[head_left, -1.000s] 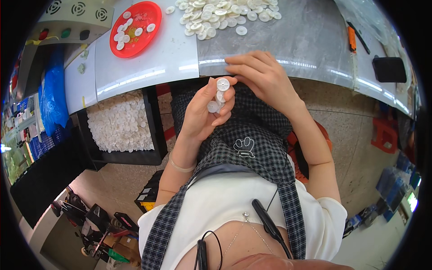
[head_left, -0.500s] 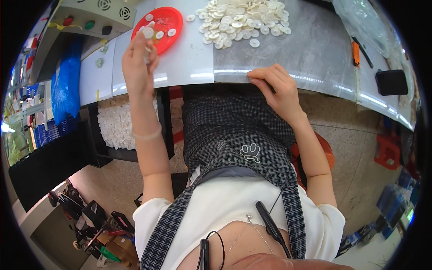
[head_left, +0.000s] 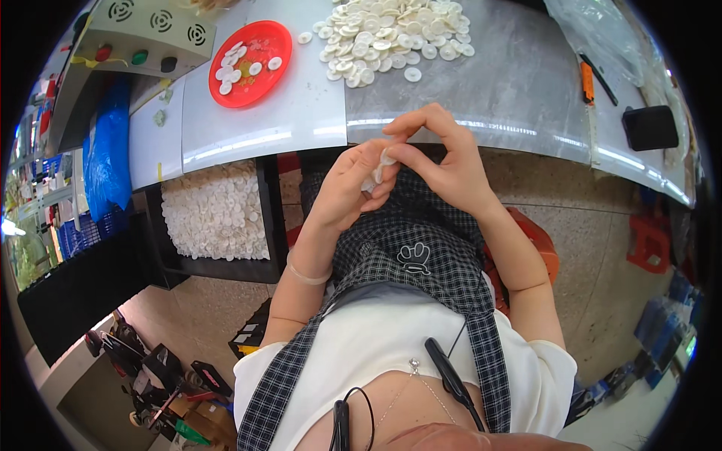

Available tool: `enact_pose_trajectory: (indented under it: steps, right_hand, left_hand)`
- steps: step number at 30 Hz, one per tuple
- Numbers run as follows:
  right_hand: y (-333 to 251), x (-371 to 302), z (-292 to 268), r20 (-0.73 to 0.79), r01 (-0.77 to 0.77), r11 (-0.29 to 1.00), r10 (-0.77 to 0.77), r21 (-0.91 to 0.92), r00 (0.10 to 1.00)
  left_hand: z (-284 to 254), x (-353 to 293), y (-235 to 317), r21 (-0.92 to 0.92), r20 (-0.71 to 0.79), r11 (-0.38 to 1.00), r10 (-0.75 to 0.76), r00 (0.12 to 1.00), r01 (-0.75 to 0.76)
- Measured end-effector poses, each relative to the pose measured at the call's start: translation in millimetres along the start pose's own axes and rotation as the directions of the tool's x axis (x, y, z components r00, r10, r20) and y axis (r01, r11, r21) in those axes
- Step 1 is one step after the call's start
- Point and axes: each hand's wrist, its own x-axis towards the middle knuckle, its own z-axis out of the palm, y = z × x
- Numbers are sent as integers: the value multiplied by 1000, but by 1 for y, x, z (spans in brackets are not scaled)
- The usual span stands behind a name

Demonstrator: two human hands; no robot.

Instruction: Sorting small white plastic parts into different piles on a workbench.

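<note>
My two hands meet just in front of the table edge, above the checked apron (head_left: 406,233). Several small white plastic discs sit in the curled fingers of my left hand (head_left: 342,188). Between thumb and fingers, my right hand (head_left: 455,165) pinches a white disc (head_left: 386,158) at the left fingertips; both hands seem to touch it. On the table at the back left, a round red plate (head_left: 277,43) carries several similar discs. A large heap of white discs (head_left: 398,34) lies at the back middle. Fingers partly cover the held discs.
Below the table at left stands a black bin (head_left: 273,214) full of white pieces. A grey machine (head_left: 143,37) with coloured buttons stands back left, a blue plastic bag (head_left: 109,150) beside it. On the right lie an orange cutter (head_left: 587,81), a black phone-like device (head_left: 650,128) and clear plastic (head_left: 602,37).
My left hand has moved from over the red plate to the right and nearer, meeting my right hand. Discs now show in its fingers. The right hand has stayed near the table edge.
</note>
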Motion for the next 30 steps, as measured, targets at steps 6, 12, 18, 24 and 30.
enact_pose_trajectory:
  steps: [6,12,18,24,30]
  right_hand:
    - [7,9,-14,69,166,942,-152,-293,986]
    - [49,43,-58,-148,134,665,-350,-735,925]
    - [50,35,-56,-101,78,636,-242,-768,965]
    - [43,10,-30,-47,116,716,-204,-688,978]
    - [41,2,-33,-160,73,766,-224,-638,961]
  left_hand:
    - [-6,0,-6,-43,89,998,-48,995,51]
    - [3,0,-6,-191,76,980,-50,996,64]
    - [5,2,-7,-249,90,965,-58,994,79]
    - [7,2,-8,-174,66,985,-6,998,18]
    - [7,-1,-7,-99,35,995,10,999,-6]
